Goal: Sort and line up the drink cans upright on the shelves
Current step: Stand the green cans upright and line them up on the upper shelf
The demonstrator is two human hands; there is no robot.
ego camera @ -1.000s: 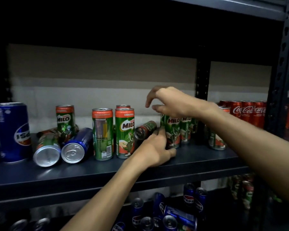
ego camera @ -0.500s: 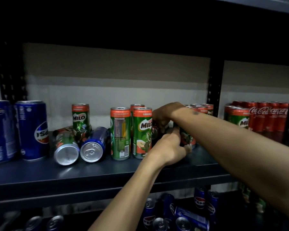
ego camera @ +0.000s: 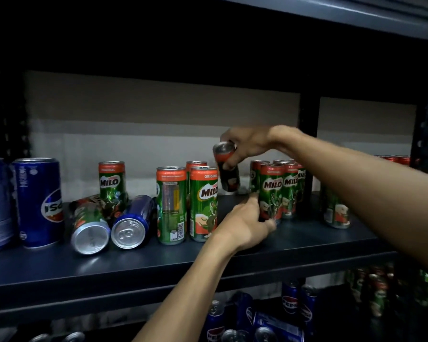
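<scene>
My right hand [ego camera: 247, 143] holds a green Milo can [ego camera: 229, 172] by its top, nearly upright and lifted just above the dark shelf [ego camera: 183, 257]. My left hand [ego camera: 245, 224] grips the base of the front can in a tight upright Milo cluster [ego camera: 279, 188]. Left of the held can two upright Milo cans [ego camera: 204, 203] stand side by side, a third behind them. Further left one Milo can [ego camera: 112, 183] stands upright, another Milo can [ego camera: 89, 223] lies on its side, and a blue Pepsi can [ego camera: 131, 222] lies beside it.
Two tall blue Pepsi cans [ego camera: 38, 201] stand at the shelf's left end. A black upright post [ego camera: 309, 134] divides the shelf; behind my right arm stand another Milo can [ego camera: 336, 213] and red cans [ego camera: 395, 159]. Loose Pepsi cans [ego camera: 252, 319] fill the lower shelf.
My right hand has taken the tilted Milo can from between the groups and raised it nearly upright. My left hand stayed at the base of the Milo cluster.
</scene>
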